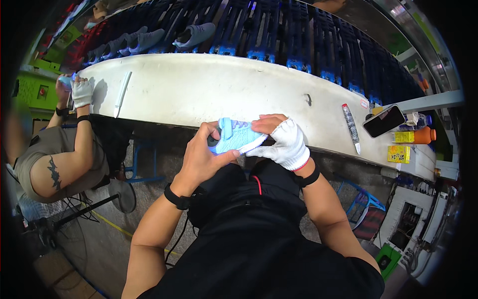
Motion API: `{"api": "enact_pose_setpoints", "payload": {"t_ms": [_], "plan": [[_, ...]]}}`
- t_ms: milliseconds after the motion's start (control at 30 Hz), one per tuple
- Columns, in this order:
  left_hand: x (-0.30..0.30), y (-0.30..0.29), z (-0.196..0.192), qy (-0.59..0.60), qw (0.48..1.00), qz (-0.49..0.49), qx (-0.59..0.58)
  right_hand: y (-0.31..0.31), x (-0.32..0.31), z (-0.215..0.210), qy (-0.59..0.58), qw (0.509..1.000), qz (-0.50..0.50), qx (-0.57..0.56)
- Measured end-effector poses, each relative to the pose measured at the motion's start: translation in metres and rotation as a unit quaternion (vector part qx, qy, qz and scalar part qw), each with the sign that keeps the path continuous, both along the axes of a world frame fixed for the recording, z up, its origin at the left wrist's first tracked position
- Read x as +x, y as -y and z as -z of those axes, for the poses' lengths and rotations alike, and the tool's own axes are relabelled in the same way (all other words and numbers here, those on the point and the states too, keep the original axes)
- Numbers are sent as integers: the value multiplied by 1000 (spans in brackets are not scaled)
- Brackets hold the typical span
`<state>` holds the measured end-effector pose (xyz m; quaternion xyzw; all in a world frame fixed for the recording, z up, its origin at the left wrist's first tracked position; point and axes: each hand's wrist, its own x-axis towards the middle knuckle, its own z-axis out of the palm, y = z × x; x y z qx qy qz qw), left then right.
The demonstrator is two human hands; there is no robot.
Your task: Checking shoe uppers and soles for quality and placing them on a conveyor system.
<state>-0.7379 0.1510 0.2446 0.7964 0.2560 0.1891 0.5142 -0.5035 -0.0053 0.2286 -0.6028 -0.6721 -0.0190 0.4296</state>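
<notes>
A small light blue sneaker [240,136] is held between my two hands, over my lap at the near edge of the white workbench [199,89]. My bare left hand [200,152] wraps round its heel end, the thumb pressed low on its side. On my right hand [285,142] is a white fingerless glove. Its fingers lie over the toe end, with the thumb along the underside. The shoe lies sideways, toe to the right, and its dark opening shows beside my left fingers. My palms hide parts of both ends.
Beyond the bench runs a blue roller conveyor [249,30] carrying several grey-looking sneakers [194,36]. A utility knife [351,128], phone [384,121], yellow boxes [398,154] and orange bottle [424,135] lie right. At left are a white pen-like tool [122,94] and a co-worker [64,154].
</notes>
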Motion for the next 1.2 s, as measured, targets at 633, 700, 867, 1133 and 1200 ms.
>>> {"api": "enact_pose_setpoints", "payload": {"t_ms": [633, 700, 867, 1133, 1200], "plan": [[95, -93, -20, 112, 989, 36, 92, 72, -20, -41, -81, 975, 208, 10], [135, -163, 8, 72, 976, -52, 198, 80, -14, -26, -299, 930, 210, 34], [164, -324, 46, -117, 921, -204, 312, 75, -11, -38, -392, 896, 167, 121], [172, -332, 72, -256, 926, -241, 139, 84, 18, -206, -172, 825, 213, 494], [186, -307, 57, -257, 922, -254, 138, 76, 66, -278, 67, 759, 240, 602]]}}
